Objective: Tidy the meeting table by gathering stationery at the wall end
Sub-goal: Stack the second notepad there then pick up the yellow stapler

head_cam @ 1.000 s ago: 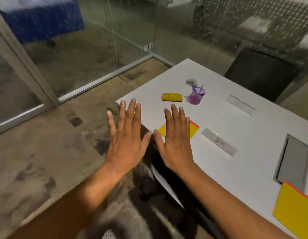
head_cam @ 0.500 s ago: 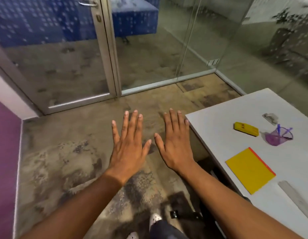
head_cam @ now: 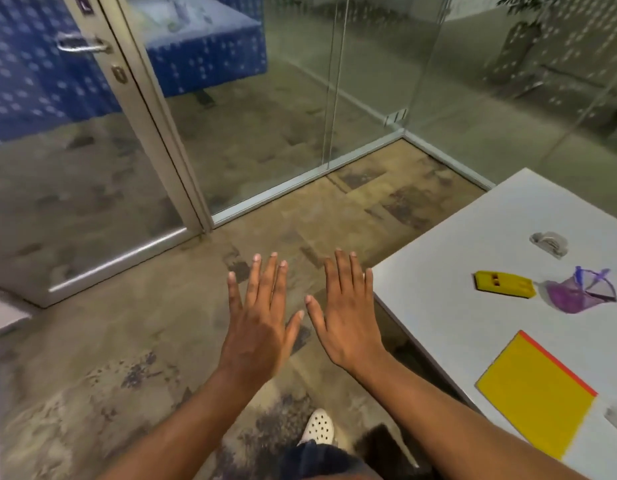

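Pre-gathering pose: left hand (head_cam: 257,336) and right hand (head_cam: 348,323) hover flat, grip wide and empty, beside the worktop (head_cam: 438,271); next, reach the yellow notepad (head_cam: 535,393).

We see a glass door (head_cam: 92,140) with a metal lever handle (head_cam: 82,45) beside glass partition walls (head_cam: 334,81), blotchy brown carpet (head_cam: 127,341) underfoot, a blue patterned bench (head_cam: 213,53) beyond the glass, and a white perforated shoe (head_cam: 319,426).

The view has swung left, leaving the table (head_cam: 438,271) at the right edge.
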A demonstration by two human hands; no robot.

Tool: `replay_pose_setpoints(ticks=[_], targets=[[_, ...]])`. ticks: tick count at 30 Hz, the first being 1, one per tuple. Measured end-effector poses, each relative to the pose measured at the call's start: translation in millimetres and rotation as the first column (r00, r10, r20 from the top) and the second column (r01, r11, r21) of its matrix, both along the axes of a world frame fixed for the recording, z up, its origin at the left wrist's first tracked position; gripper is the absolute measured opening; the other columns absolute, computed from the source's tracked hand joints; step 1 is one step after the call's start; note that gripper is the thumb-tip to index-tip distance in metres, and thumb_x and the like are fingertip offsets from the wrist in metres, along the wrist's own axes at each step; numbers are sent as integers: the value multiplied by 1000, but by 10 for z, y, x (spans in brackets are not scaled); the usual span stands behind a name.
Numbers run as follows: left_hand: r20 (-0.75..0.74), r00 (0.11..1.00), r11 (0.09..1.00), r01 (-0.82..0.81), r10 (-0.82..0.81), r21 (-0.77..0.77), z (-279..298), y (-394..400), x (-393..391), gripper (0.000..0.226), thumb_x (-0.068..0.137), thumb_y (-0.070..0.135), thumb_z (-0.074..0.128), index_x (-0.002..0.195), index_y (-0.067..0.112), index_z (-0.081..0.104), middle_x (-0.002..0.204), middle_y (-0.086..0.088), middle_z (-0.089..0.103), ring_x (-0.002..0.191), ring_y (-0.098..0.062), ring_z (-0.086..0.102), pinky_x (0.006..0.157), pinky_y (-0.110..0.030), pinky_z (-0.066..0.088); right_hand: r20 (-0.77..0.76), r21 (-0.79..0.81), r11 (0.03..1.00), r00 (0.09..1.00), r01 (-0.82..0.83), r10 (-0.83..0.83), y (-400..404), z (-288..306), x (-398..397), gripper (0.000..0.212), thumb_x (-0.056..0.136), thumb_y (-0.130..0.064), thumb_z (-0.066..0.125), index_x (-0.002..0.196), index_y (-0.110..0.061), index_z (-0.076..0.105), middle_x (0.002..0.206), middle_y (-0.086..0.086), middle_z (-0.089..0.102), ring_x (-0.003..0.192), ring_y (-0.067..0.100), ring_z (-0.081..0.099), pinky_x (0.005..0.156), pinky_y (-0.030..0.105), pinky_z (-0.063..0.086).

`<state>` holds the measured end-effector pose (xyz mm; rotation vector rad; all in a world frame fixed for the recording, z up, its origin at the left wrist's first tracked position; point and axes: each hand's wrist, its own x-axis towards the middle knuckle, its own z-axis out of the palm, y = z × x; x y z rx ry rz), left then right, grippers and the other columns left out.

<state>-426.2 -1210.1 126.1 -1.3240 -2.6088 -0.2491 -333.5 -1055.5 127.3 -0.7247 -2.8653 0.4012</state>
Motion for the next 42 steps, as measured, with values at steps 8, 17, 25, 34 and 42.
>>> replay_pose_setpoints(ticks=[8,17,25,34,42], targets=[[71,963,965,259,-261,28,-42,1236,-387,79,105,51,41,166,8,17,175,-13,12,163,-33,2,126,-68,12,17,-11,960,960,279,-279,885,-45,-30,73,108,-59,16,168,-17,6,177,7,-5,162,27,-16,131,52,-6],[139,802,806,590,-580,-39,-288,2576,-485,80,104,56,30,166,8,15,175,-15,13,162,-36,9,126,-67,17,84,-45,745,746,665,-661,1561,-281,262,77,106,-64,9,168,-21,-3,175,3,-19,160,25,-24,131,53,-7],[223,557,555,828,-800,-80,-501,3449,-523,82,104,59,27,167,9,11,177,-13,4,163,-34,3,126,-66,17,100,5,469,466,883,-879,1700,-347,313,77,107,-64,8,168,-17,7,176,8,-6,162,30,-14,131,58,2],[316,272,245,962,-909,-124,-685,3855,324,85,102,64,25,168,13,6,177,-13,4,162,-35,5,127,-60,21,116,-35,143,146,989,-982,1704,-389,1060,78,105,-61,18,167,-15,15,176,11,6,163,35,-2,130,58,8],[733,235,267,961,-638,-75,-805,4214,1206,86,105,57,43,167,28,-9,175,6,-17,163,-18,-9,129,-37,13,115,-307,-75,-41,949,-992,2058,-848,1836,78,103,-55,31,165,-8,22,173,16,18,160,35,15,130,46,14]])
